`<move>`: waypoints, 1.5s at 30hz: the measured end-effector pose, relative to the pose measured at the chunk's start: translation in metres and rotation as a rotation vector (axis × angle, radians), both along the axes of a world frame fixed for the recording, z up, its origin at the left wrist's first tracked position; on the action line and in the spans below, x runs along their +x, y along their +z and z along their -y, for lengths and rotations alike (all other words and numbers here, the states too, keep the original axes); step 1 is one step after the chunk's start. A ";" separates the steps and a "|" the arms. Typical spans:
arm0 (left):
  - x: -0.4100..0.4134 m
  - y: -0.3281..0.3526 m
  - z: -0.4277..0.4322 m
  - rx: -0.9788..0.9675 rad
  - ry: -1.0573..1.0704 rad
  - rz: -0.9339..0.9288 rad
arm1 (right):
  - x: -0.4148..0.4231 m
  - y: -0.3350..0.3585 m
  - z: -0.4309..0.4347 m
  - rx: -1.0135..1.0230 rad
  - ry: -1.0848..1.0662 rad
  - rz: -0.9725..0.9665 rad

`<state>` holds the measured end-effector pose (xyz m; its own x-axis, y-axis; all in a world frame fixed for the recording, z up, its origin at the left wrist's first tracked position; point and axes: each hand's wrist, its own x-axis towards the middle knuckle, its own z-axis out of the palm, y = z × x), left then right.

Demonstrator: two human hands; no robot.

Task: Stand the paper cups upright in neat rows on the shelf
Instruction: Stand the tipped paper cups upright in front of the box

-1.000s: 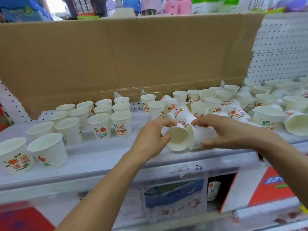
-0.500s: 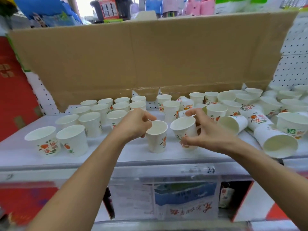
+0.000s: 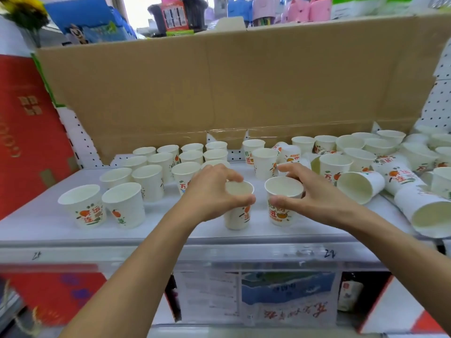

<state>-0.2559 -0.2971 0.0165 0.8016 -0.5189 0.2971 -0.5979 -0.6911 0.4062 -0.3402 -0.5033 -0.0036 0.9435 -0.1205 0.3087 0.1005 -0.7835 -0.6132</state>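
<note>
Unnested, upright: left hand (image 3: pixel 210 192) grips tapered left cup (image 3: pixel 236 218), right hand (image 3: pixel 317 200) printed right cup (image 3: pixel 280 214).

- The left hand (image 3: pixel 210 193), just left of the frame's centre, is bare, with the knuckles showing as soft bumps along its back.
- The right hand (image 3: pixel 314 198), just right of centre, is bare too; faint ridges of tendon run along its back toward the fingers.
- The left forearm (image 3: pixel 136 272) fills the lower left of the frame: bare skin from the bottom edge to the wrist, slender, narrowing toward the hand.
- The right forearm (image 3: pixel 402 242) comes in from the lower right edge, likewise uncovered and slim, tapering to a narrow wrist.
- The fingernails are too blurred to describe.
</note>
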 end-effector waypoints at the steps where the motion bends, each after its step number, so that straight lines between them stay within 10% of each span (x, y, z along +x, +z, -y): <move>1: 0.001 0.002 -0.008 -0.003 -0.012 -0.013 | 0.003 -0.001 -0.004 0.006 0.011 -0.003; 31: 0.038 -0.009 -0.121 -0.001 -0.157 0.035 | 0.057 -0.015 -0.102 0.008 0.163 0.041; 38: 0.014 0.003 -0.104 -0.108 -0.149 0.211 | 0.045 0.004 -0.047 -0.198 -0.318 0.366; 45: 0.012 0.012 -0.045 0.129 -0.239 0.140 | 0.083 -0.001 -0.017 -0.373 -0.462 -0.273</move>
<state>-0.2437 -0.2525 0.0280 0.6082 -0.7283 0.3158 -0.7937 -0.5646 0.2265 -0.2572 -0.4864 -0.0045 0.8704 -0.4640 0.1648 -0.4188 -0.8736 -0.2479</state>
